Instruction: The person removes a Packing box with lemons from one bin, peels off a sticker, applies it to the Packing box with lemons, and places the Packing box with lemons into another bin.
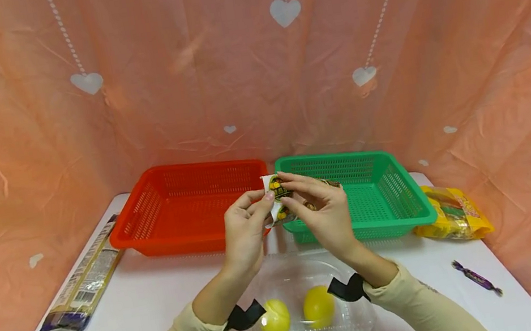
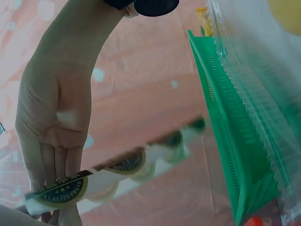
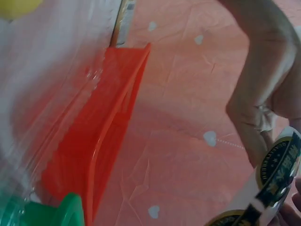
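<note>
A strip of fruit stickers [image 1: 277,187], white-backed with round dark-and-gold labels, is held up in front of the two baskets. My left hand [image 1: 245,223] pinches its white end between thumb and fingers. From the other side, my right hand [image 1: 326,211] grips the strip with thumb and fingertips, and part of it trails behind those fingers. "Quality fresh" is readable on a label of the sticker strip [image 2: 66,190] in the left wrist view. Below the wrists lies a clear plastic box [image 1: 288,268] with two yellow fruits [image 1: 319,307] showing through.
A red basket [image 1: 174,245] stands back left and a green basket [image 1: 358,232] back right. Along the left edge lies a long gold packet [image 1: 84,284]. On the right are a yellow packet [image 1: 453,212] and a purple-wrapped candy [image 1: 477,278]. A pink heart-print curtain [image 1: 184,103] hangs behind.
</note>
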Available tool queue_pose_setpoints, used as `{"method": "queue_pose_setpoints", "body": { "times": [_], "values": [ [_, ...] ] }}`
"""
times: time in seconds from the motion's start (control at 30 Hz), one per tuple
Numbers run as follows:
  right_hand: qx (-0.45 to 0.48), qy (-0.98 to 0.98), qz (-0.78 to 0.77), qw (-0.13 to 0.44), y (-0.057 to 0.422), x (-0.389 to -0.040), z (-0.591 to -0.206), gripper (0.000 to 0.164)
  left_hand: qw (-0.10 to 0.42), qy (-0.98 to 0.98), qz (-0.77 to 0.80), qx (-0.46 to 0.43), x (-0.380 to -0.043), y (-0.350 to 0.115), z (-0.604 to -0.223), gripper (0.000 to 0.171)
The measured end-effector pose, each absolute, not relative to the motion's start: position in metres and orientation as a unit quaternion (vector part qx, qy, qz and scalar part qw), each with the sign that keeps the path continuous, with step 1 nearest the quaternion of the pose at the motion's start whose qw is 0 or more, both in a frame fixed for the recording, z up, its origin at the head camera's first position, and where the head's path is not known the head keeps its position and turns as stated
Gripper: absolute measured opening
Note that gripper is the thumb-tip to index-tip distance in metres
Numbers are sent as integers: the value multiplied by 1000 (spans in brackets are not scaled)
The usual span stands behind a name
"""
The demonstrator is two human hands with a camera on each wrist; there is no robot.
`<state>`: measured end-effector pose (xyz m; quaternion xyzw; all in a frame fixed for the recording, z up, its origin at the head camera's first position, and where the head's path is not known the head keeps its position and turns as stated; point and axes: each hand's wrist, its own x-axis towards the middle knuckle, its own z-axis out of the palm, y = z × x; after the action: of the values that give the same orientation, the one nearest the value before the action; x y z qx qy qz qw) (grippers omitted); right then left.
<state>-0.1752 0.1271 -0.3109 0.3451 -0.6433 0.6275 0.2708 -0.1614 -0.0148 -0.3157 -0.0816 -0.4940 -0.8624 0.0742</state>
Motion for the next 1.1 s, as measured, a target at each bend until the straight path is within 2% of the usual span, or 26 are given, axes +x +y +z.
{"method": "queue_pose_setpoints", "body": {
  "times": [0.13,0.4,0.67,0.73,0.87,0.93,1.1],
  "values": [
    [370,-656,587,298,129,-178,-314,30,76,-485,-863,-117,-159,-13,-319,6],
    [400,-654,559,316,133,-181,-311,34,103,-469,-858,-184,-160,-13,-322,23],
    [410,-664,525,340,136,-178,-310,37,85,-463,-855,-220,-160,-16,-323,39],
    [414,-664,520,343,136,-178,-311,38,89,-468,-850,-226,-159,-17,-324,36],
    [419,-657,522,346,135,-179,-312,39,124,-504,-825,-224,-158,-18,-326,18],
    [420,-648,534,344,133,-179,-313,38,145,-524,-810,-220,-157,-18,-327,18],
    [433,-621,558,341,130,-179,-314,22,188,-534,-791,-230,-154,-17,-328,16]
  ]
}}
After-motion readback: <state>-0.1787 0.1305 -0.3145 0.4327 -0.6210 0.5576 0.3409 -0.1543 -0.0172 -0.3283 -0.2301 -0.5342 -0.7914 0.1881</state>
